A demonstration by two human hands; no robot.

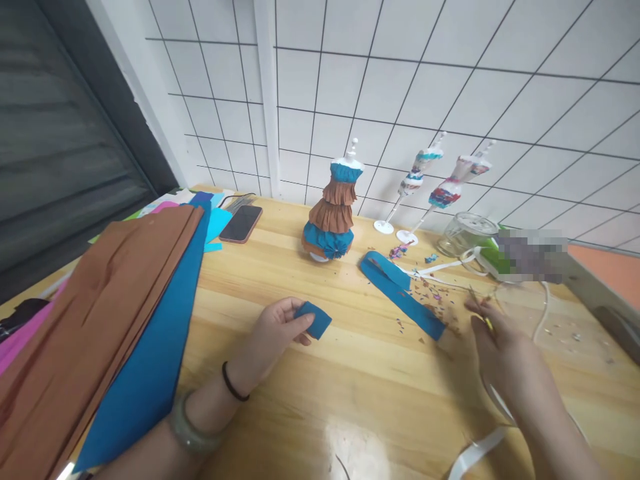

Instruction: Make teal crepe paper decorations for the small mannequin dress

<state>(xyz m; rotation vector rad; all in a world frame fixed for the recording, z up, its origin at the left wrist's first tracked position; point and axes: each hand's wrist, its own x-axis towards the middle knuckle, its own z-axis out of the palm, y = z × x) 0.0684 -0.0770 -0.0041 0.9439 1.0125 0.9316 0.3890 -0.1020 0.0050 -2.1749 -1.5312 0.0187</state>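
Between the thumb and fingers of my left hand (280, 328) is a small blue paper piece (320, 325), held above the table (300, 393). My right hand (500, 340), at the right, is closed on a small tool with a yellow part (489, 323), probably scissors; its fingers hide most of it. A folded blue strip (400, 297) lies between the hands, its near end close to my right hand. Behind them stands a small dress form (333, 218) in ruffled blue and brown paper tiers.
Brown paper (100, 287) and blue paper (150, 360) cover the left side. A phone (241, 223) lies behind them. Two small mannequins (413, 180) (460, 180), a glass jar (465, 233), paper scraps (435, 293) and white ribbon (477, 453) are at the right.
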